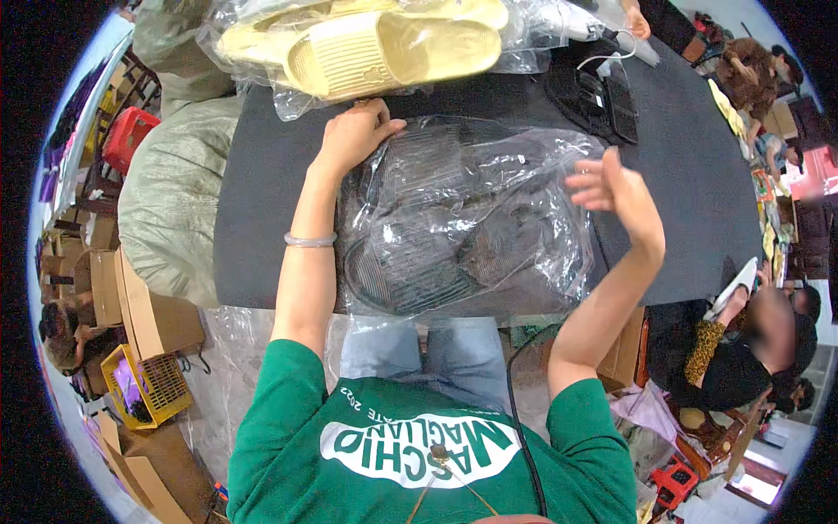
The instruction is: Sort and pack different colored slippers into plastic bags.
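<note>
A clear plastic bag with a pair of black ribbed slide sandals in it lies on the dark table in front of me. My left hand is at the bag's upper left corner, its fingers curled and closed on the plastic edge. On the other side, my right hand is raised at the bag's right end. Its fingers are spread and slightly blurred, with nothing held in them. Glare and creases in the plastic hide parts of the sandals.
Yellow slide sandals in clear bags lie at the table's far edge. A black device with a cable sits at the far right. A pale green sack stands against the table's left side. Cardboard boxes and a yellow crate are farther left. Other people sit at right.
</note>
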Tool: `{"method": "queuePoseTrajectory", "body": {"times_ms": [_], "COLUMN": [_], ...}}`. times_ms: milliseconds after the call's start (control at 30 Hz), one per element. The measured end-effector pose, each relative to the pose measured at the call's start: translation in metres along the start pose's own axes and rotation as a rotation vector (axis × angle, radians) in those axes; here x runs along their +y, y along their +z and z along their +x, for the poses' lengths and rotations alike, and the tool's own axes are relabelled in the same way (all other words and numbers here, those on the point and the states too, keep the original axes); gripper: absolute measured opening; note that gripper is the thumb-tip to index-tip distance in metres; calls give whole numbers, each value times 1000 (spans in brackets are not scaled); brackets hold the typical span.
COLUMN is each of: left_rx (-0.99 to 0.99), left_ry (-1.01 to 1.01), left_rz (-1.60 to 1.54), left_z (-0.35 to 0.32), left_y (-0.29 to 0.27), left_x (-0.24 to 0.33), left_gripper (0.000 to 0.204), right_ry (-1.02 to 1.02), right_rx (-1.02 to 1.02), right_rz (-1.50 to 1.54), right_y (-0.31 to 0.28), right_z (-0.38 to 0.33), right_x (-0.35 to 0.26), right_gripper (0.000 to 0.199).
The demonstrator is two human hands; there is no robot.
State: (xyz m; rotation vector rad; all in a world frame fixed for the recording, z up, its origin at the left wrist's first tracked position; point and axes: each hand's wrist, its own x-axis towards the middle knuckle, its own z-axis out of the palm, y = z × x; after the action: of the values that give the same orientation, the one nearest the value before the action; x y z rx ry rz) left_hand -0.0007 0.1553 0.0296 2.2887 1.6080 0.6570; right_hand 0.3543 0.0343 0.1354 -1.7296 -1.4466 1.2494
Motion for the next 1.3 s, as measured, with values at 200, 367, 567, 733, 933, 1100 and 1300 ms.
{"method": "queuePoseTrajectory", "body": {"times_ms": [200,367,567,733,933,1100,1300], "left_rx": [0,5,-9,17,-11,-36,-47], "left_ry": [12,38,28,66,27,54,39], "left_rz": [-4,-72,-1,10,20,-48,-48], "left_z": [1,2,3,3,2,1,-1], "left_y": [2,0,2,4,1,-2,-4], "left_x": [-1,-4,-5,-7,-9,-7,-6], "left_gripper": [37,39,42,44,49,52,46], "right_ry": [-199,-270,-122,-87,-232,43,-74], "right_rx": [184,616,698,605,503,607,266], "right_rz": [-175,0,-11,36,43,-179,81], "right_y": [43,51,49,42,63,60,26], "right_z": [-65,-75,-95,-102,-120,-122,-132], "right_x": [35,57,63,68,57,67,61], "right_gripper": [26,18,30,34,24,32,29]}}
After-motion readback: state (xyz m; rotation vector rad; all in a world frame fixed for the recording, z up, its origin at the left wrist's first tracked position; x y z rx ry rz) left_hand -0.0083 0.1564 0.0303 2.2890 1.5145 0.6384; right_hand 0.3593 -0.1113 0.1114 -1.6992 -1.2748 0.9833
